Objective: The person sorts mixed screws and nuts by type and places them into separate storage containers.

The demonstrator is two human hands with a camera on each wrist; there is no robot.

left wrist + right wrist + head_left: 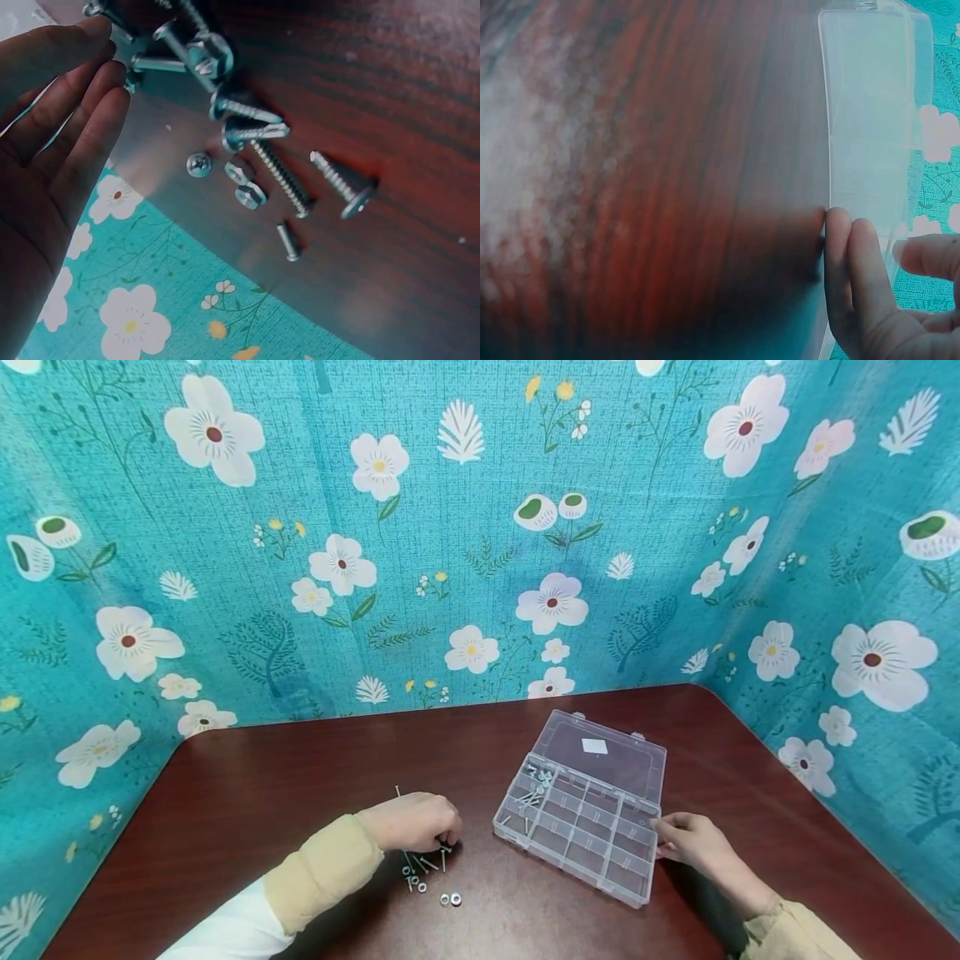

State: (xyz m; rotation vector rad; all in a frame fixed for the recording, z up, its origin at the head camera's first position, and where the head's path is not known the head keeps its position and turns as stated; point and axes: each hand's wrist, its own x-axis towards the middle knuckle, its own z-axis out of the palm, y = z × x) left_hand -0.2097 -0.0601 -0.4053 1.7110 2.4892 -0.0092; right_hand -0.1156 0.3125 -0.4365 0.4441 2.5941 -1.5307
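My left hand (420, 821) reaches down at a small pile of screws (426, 863) on the table. In the left wrist view, the thumb and fingers (105, 112) come close together beside a screw (112, 20); whether they pinch it is hidden. Several nuts (450, 899) lie just in front of the pile. My right hand (693, 842) holds the right edge of a clear plastic compartment box (592, 847), thumb at the rim and fingers against the outer side (838, 255). Its lid (600, 752) is folded back. Screws and nuts (536, 789) lie in its left column of compartments.
The dark red-brown wooden table (300, 793) has rounded far corners. A teal flowered cloth (480, 568) hangs behind it and along the sides. A small white label (595, 746) shows on the box lid.
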